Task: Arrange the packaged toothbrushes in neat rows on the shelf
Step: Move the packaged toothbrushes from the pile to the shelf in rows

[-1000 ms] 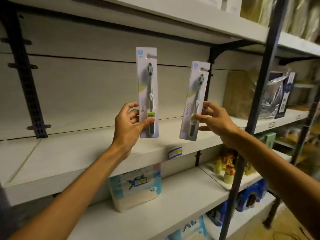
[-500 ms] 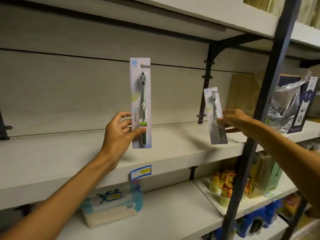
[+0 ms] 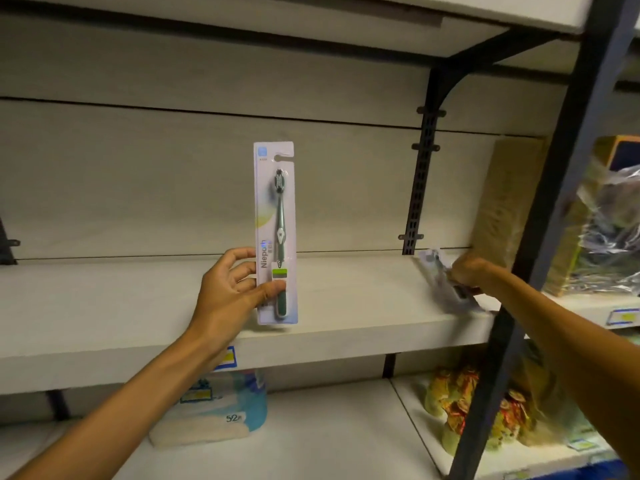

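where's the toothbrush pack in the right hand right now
In the head view it is on the right, low over the shelf near its right end: the blurred pack is gripped by the right hand, just below the dark slotted bracket.

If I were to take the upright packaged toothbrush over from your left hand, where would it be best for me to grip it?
Pinch the upper half of the packaged toothbrush, coming from its right edge. The pack stands upright and flat-faced toward the camera, and the left hand holds only the lower part, thumb across the front. Everything above that is free card, so I'd judge a thumb-and-finger pinch on the flat faces there safest.

Dim, warm light; right side motion-blurred.
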